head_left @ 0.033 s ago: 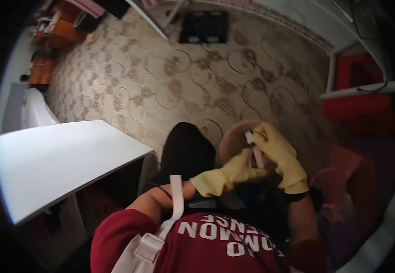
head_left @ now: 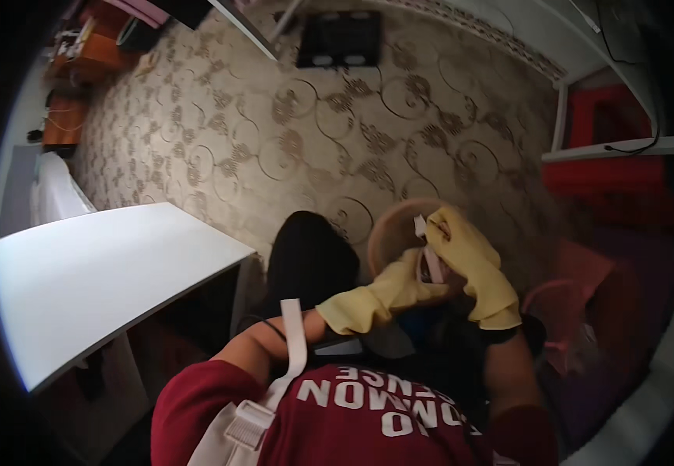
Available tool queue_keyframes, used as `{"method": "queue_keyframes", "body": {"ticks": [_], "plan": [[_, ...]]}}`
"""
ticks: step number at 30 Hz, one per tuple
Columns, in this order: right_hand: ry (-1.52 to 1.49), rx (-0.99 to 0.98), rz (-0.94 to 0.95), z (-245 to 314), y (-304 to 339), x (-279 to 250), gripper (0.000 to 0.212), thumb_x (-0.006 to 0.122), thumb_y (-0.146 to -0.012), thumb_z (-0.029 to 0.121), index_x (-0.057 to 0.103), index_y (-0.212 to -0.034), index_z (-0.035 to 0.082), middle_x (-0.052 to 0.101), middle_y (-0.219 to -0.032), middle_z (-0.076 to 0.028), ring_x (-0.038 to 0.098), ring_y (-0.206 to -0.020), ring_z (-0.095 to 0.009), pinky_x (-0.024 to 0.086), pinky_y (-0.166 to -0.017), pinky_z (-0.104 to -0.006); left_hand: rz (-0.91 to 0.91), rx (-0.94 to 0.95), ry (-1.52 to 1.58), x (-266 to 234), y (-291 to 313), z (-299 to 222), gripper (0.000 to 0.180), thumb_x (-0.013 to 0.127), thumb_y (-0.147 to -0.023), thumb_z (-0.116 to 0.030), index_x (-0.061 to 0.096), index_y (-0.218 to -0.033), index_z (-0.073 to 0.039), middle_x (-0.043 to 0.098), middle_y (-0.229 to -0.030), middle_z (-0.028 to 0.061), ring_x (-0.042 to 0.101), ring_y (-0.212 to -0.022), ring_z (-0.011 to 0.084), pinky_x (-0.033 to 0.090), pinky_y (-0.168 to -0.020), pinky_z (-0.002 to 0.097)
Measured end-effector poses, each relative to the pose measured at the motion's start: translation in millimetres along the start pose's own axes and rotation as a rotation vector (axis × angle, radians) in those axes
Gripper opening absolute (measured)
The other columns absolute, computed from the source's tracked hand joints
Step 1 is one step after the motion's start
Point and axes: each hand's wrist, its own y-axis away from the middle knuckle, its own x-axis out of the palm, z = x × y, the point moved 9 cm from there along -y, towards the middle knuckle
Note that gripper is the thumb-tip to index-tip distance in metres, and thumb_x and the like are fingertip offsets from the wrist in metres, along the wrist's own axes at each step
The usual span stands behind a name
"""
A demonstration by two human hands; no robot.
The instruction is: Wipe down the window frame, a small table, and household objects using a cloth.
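Both my hands wear yellow rubber gloves and meet over a round, tan, open-topped tub point(head_left: 382, 233) at my knees. My left hand point(head_left: 407, 286) is closed around a small, pale pink, flat-sided object point(head_left: 435, 266) of a kind I cannot make out. My right hand point(head_left: 461, 247) is just above and beside it, fingers bent in a pinch, with a small white piece point(head_left: 420, 226) sticking out at the fingertips. Whether the white piece and the pink object are joined is hidden by the gloves. The tub's inside is partly covered by my hands.
To my left is a white tabletop point(head_left: 119, 276). A pink-red basket or chair-like frame point(head_left: 558, 311) stands at my right, near a red unit point(head_left: 609, 177) under a white shelf edge point(head_left: 624, 149). A black flat square thing point(head_left: 340, 39) lies on the patterned floor point(head_left: 275, 140) ahead.
The whole view has shifted slightly, so things appear a little further left. My hands keep nearly the same grip over the tub.
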Motion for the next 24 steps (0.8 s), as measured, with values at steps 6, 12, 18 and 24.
{"method": "queue_keyframes", "body": {"ticks": [6,12,18,24], "plan": [[-0.165,0.040,-0.017,-9.2,34.3,-14.2,0.032,0.064,-0.097,0.029,0.063,-0.120,0.007,0.067,-0.116,-0.017,0.065,-0.107,-0.037,0.051,-0.088,-0.0401,-0.175,-0.024,-0.024,-3.8,34.7,-23.7,0.084,0.086,-0.070,-0.034,0.048,-0.136,0.002,0.064,-0.125,0.0248,0.063,-0.117,0.0370,0.050,-0.097,0.0406],[-0.794,0.083,0.088,16.0,96.7,-15.7,0.039,0.068,-0.097,0.022,0.059,-0.126,-0.001,0.066,-0.118,-0.007,0.062,-0.106,-0.018,0.048,-0.094,-0.0315,-0.103,0.012,-0.127,-37.9,84.3,-84.1,0.079,0.087,-0.066,-0.016,0.053,-0.134,0.003,0.066,-0.122,0.0236,0.062,-0.118,0.0358,0.049,-0.100,0.0382],[-1.369,0.038,-0.076,56.4,191.8,-70.0,0.034,0.071,-0.093,0.013,0.058,-0.123,0.004,0.064,-0.118,-0.006,0.062,-0.108,-0.017,0.050,-0.095,-0.0325,0.355,-0.028,0.785,-30.0,157.2,-141.5,0.079,0.073,-0.088,-0.023,0.034,-0.152,0.000,0.059,-0.134,0.0085,0.060,-0.113,0.0158,0.048,-0.099,0.0308],[-1.218,0.101,-0.051,141.6,267.4,-121.6,0.035,0.065,-0.090,0.006,0.052,-0.123,0.005,0.059,-0.118,-0.007,0.059,-0.109,-0.019,0.048,-0.097,-0.0339,0.273,-0.181,1.221,-39.0,236.9,-165.6,0.055,0.055,-0.104,-0.030,0.040,-0.151,-0.008,0.063,-0.128,0.0067,0.063,-0.101,0.0135,0.054,-0.083,0.0299]]}}
